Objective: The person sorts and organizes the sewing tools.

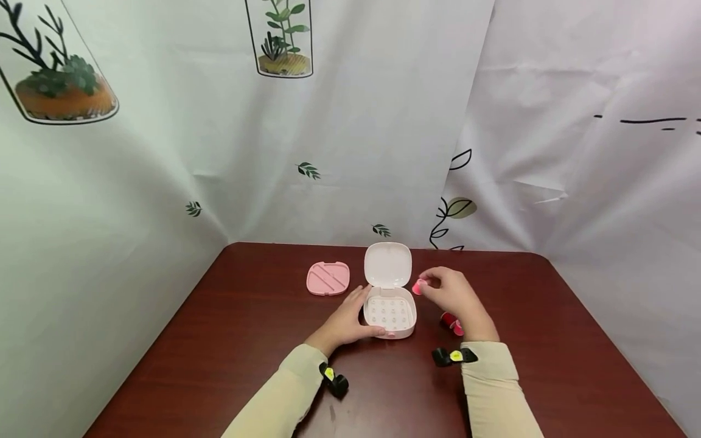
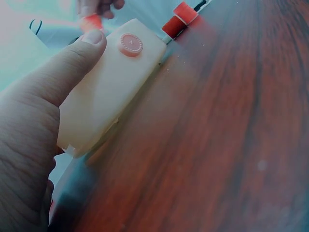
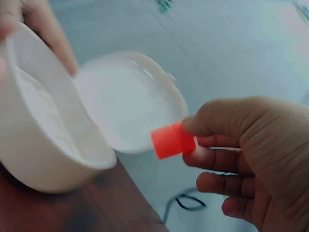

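A white box (image 1: pixel 390 333) stands on the table with its lid (image 1: pixel 387 264) raised at the back. Rows of small pegs (image 1: pixel 390 312) show on its inner floor. My left hand (image 1: pixel 346 319) grips the box from the left, its thumb along the front beside a round pink catch (image 2: pixel 131 44). To the right of the box, my right hand (image 1: pixel 451 296) pinches a small bright pink-red cylinder (image 3: pixel 173 139) between thumb and fingers, clear of the box. What the cylinder is cannot be told for certain.
A pink divided tray (image 1: pixel 328 278) lies left of the lid. Near the right forearm lie a red thread spool (image 1: pixel 448 320) and a small pink piece (image 1: pixel 458 329). A patterned cloth (image 1: pixel 339 121) hangs behind the dark wooden table (image 1: pixel 263 340).
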Tool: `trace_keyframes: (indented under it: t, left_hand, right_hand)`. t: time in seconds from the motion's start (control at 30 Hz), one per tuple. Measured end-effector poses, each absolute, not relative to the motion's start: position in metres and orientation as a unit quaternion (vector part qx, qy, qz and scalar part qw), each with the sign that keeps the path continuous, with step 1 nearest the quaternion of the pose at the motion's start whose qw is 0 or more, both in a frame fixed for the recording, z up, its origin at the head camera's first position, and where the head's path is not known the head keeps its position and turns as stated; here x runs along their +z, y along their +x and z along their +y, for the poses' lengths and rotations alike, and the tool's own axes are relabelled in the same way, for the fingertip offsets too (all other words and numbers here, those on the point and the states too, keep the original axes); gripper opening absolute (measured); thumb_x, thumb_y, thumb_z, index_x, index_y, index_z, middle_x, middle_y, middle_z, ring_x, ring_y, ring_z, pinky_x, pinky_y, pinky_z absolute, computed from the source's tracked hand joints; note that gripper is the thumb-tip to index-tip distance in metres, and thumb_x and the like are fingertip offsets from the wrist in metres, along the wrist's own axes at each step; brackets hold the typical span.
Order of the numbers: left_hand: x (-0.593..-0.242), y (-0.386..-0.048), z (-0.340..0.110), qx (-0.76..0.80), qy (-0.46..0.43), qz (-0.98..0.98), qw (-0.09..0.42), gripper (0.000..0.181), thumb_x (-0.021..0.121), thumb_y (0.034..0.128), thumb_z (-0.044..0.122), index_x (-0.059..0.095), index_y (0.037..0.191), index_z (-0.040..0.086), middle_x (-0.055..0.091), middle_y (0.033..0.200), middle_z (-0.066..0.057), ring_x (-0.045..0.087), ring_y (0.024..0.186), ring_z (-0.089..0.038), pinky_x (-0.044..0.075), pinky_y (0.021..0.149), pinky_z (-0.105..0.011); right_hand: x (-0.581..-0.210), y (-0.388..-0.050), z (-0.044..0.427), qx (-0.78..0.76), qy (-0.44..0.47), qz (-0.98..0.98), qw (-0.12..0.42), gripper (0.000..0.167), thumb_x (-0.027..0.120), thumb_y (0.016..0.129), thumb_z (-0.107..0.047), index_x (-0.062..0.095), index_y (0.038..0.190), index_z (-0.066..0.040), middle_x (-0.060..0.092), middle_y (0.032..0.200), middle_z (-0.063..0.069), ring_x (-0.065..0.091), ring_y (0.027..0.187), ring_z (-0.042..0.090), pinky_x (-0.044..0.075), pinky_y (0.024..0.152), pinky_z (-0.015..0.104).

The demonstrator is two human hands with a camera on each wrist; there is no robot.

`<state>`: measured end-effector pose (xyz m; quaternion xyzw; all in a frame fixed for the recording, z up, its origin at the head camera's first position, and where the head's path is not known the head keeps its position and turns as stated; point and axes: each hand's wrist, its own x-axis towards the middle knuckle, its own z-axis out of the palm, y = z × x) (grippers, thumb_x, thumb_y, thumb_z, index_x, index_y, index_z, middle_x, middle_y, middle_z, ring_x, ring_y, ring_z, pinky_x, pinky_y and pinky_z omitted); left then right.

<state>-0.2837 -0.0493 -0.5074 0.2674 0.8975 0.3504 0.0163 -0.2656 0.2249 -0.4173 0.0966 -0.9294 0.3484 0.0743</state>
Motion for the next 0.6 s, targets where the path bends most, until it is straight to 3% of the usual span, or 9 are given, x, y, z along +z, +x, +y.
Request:
trace_keyframes:
  t: [0.27,0.6]
  left_hand:
    - [-0.506,-0.285,-0.051,0.344,0.269,0.899,0.017,0.111,0.08,0.0763,0.061,0.026,0.161,0.013,0.029,0.164,-0.01,0.018,0.154,-0.029,0.027,0.119,-0.052]
    - [-0.505,-0.282,-0.05,0.35,0.273,0.896,0.021,0.109,0.08,0.0782,0.059,0.026,0.161,0.012,0.03,0.164,-0.009,0.017,0.154,-0.029,0.025,0.12,-0.052]
  right_hand:
    - [-0.432,-0.273,0.192,0.318,0.162,-0.931,0.071,0.016,0.075,0.09,-0.019,0.076,0.102,-0.009,0.062,0.084,0.0,0.053,0.075,0.017,0.047,0.066,0.032]
    - [-0.45,-0.273,0.168,0.272,0.182,-0.942,0.071,0.011,0.075,0.091,-0.021,0.077,0.098,-0.013,0.065,0.086,-0.004,0.056,0.078,0.014,0.05,0.072,0.035]
